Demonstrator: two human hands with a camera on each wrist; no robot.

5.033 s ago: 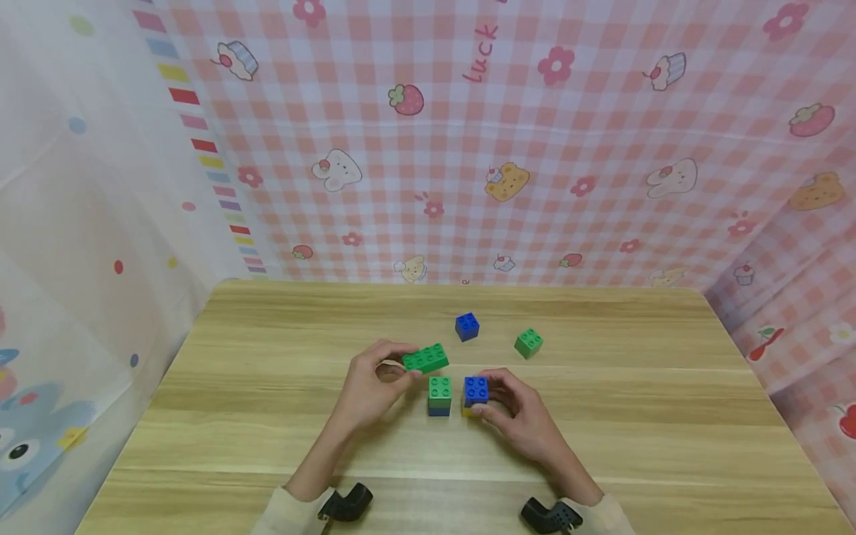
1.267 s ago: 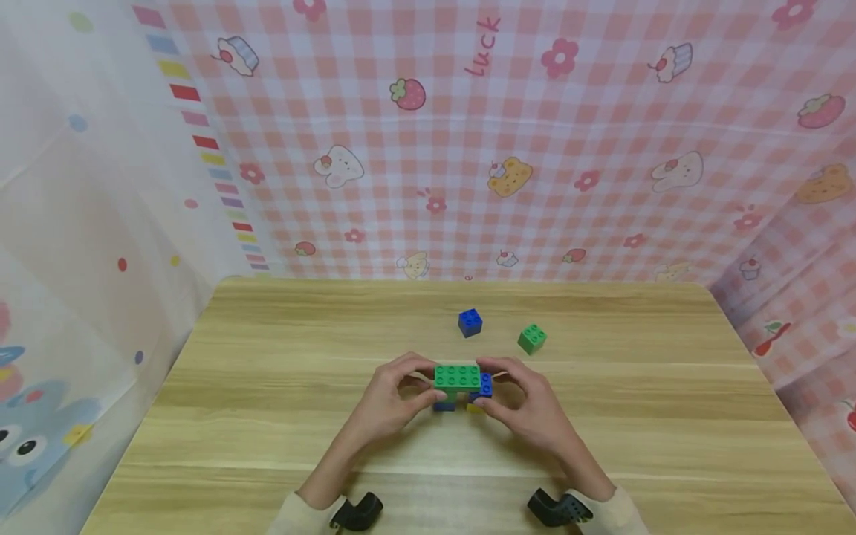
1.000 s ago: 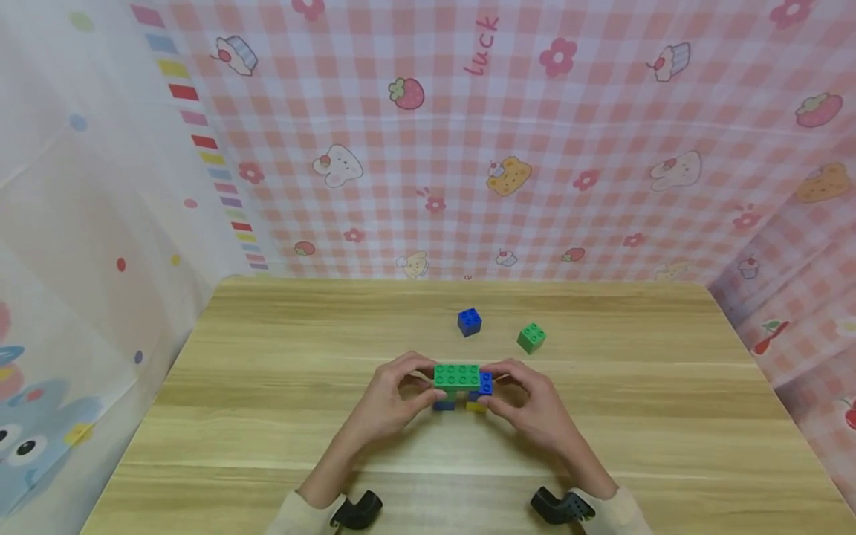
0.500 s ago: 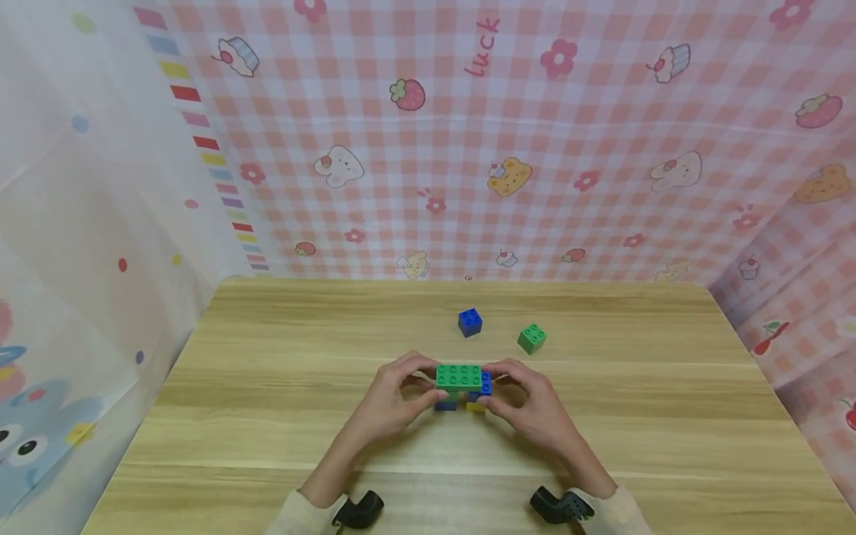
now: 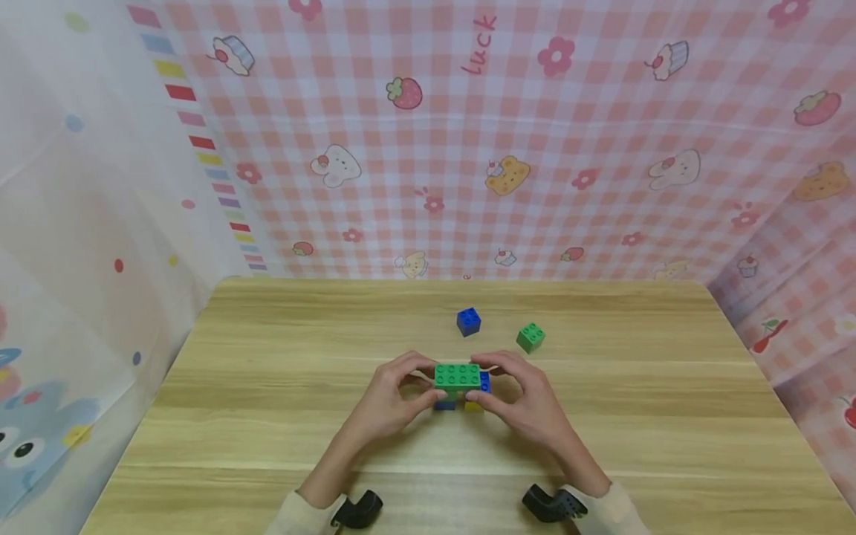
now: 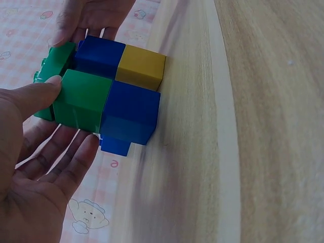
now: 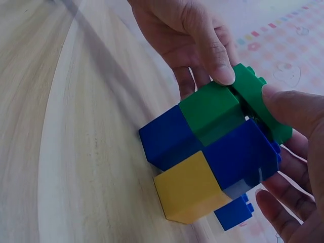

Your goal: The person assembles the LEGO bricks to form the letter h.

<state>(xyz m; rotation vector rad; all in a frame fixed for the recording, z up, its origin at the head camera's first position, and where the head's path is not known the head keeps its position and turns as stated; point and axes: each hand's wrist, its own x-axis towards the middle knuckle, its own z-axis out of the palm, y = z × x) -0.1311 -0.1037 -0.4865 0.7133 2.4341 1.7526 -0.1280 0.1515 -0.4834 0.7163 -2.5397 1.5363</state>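
A long green brick [image 5: 458, 377] lies across two short stacks on the table. Beneath its left end is a green square brick [image 6: 83, 101] on a dark blue one [image 6: 131, 109]. The other stack has a blue brick [image 7: 242, 157] on a yellow brick [image 7: 190, 187], its studs partly uncovered at the right. A dark gap shows under the long brick in the right wrist view. My left hand [image 5: 394, 390] pinches the long brick's left end, thumb by the green square brick. At the other end, my right hand [image 5: 528, 394] holds it between thumb and fingers.
Behind the stacks sit a loose blue brick [image 5: 469, 322] and, further right, a loose green brick [image 5: 531, 337]. The wooden table [image 5: 301, 319] reaches back to a pink checked cloth [image 5: 435, 148]. Black wrist mounts [image 5: 357, 510] sit at both sleeves.
The long green brick went from the left, in my left hand, onto both stacks. My right hand has shifted from the blue brick to the long brick's right end. The loose bricks stayed put.
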